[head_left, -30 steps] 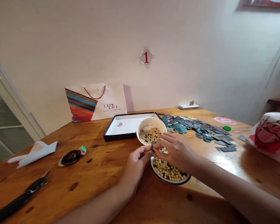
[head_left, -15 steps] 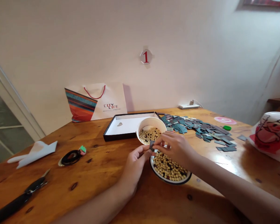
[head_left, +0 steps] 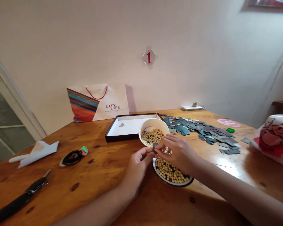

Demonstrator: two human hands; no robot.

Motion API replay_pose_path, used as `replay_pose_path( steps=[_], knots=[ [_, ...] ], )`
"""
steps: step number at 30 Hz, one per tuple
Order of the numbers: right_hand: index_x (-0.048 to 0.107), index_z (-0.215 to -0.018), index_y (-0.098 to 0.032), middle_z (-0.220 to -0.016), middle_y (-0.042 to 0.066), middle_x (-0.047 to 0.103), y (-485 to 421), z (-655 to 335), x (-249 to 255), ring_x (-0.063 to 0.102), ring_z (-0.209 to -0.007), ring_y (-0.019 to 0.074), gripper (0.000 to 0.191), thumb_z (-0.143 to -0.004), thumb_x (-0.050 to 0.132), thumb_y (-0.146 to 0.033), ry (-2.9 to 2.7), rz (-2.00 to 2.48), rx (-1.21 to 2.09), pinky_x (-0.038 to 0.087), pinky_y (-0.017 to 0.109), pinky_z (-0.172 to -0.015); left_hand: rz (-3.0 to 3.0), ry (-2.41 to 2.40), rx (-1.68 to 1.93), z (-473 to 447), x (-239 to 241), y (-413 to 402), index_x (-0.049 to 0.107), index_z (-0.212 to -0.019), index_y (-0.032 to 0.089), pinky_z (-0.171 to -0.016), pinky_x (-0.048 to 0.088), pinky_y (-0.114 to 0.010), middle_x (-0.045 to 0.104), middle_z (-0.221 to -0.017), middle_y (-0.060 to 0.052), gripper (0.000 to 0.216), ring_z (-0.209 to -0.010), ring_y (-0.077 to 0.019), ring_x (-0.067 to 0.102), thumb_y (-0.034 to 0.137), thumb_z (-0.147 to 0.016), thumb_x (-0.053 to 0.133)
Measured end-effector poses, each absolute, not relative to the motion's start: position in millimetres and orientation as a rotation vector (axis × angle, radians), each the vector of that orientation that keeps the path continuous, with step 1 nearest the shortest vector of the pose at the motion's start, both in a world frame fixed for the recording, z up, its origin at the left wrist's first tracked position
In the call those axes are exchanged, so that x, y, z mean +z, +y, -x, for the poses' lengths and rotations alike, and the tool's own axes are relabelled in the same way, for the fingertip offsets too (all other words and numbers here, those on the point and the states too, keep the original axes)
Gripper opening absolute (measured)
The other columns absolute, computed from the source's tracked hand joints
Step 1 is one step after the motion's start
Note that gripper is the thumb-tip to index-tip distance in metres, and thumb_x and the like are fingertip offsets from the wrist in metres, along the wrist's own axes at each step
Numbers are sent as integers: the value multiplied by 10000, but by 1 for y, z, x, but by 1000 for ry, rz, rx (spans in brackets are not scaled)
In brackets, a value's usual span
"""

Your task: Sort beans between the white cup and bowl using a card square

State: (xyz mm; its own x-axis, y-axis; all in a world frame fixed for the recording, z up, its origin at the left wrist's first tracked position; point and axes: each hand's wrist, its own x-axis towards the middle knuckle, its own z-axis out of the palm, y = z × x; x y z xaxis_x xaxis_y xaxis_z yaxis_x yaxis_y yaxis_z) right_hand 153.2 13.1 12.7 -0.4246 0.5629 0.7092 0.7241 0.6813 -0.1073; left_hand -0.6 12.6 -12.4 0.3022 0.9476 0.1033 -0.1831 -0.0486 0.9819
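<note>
Pinching small dark-grey square chip (head_left: 155, 146) between left hand (head_left: 137, 165), right hand (head_left: 180, 153).

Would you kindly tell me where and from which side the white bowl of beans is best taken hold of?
Probably by the bare outer wall just under the rim of the white bowl, coming from the person's left. It stands upright, open and holding beans, so a level side grip suits; the left hand and right hand, pinching a small dark piece, crowd its near side.

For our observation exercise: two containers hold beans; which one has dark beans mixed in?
The shallow dark-rimmed dish in front; the taller white cup behind it shows only pale beans.
</note>
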Motion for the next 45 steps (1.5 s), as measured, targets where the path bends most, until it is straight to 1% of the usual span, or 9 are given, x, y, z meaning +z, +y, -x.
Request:
replay_pose_path(
  steps=[5,12,22,25,29,32,35,39,45],
  knots=[
    [577,-730,-179,-673,7,576,12,-154,14,511,-673,121,112,-795,517,-247,-2155,1005,-291,378,234,-635,-1261,781,1119,1,-13,13,629,-984,150,-832,371,-289,654,-1008,-82,310,-961,-216,549,295,-712,595],
    [522,-660,-172,-637,10,541,11,-152,12,488,-645,118,116,-770,488,-191,-2124,1015,-278,379,227,-602,-1251,789,1109,1,-11,12,636,-967,151,-800,387,-277,660,-996,-80,306,-969,-222,550,288,-694,614],
    [517,-646,-168,-612,2,531,11,-153,12,490,-630,114,103,-747,499,-164,-2100,986,-275,396,232,-601,-1265,806,1097,0,-11,11,634,-952,142,-772,391,-281,670,-942,-80,291,-962,-229,547,288,-702,601],
    [538,-662,-170,-635,4,560,14,-155,12,515,-619,107,74,-734,521,-176,-2043,986,-152,424,223,-567,-1238,781,1093,1,-12,10,641,-921,147,-773,391,-271,672,-932,-71,274,-940,-219,552,304,-701,600],
    [567,-729,-159,-699,16,609,16,-158,15,546,-569,87,59,-728,533,-207,-1879,968,218,478,194,-495,-1221,780,1114,1,-12,10,648,-881,164,-745,382,-245,673,-866,-48,238,-840,-180,562,316,-707,590],
    [565,-739,-155,-717,23,613,16,-158,16,563,-595,92,58,-720,543,-205,-1829,894,393,521,214,-540,-1210,786,1131,2,-12,11,650,-757,165,-714,371,-230,653,-749,-19,167,-716,-141,548,312,-702,589],
    [558,-747,-153,-763,32,606,16,-156,17,575,-679,110,50,-711,555,-188,-1834,836,492,539,244,-615,-1193,786,1139,4,-11,13,627,-666,167,-692,363,-225,614,-659,8,145,-650,-119,520,303,-699,588],
    [566,-791,-151,-800,32,607,15,-156,17,583,-732,111,74,-722,550,-171,-1829,808,595,534,271,-707,-1227,803,1159,4,-10,13,617,-657,162,-675,355,-215,589,-651,5,160,-662,-119,498,308,-710,579],
    [620,-790,-160,-786,33,639,15,-155,18,600,-732,117,91,-743,548,-188,-1879,829,535,532,242,-664,-1243,824,1157,3,-9,12,619,-665,156,-692,364,-232,600,-641,2,176,-653,-125,517,321,-709,578]
  ],
)
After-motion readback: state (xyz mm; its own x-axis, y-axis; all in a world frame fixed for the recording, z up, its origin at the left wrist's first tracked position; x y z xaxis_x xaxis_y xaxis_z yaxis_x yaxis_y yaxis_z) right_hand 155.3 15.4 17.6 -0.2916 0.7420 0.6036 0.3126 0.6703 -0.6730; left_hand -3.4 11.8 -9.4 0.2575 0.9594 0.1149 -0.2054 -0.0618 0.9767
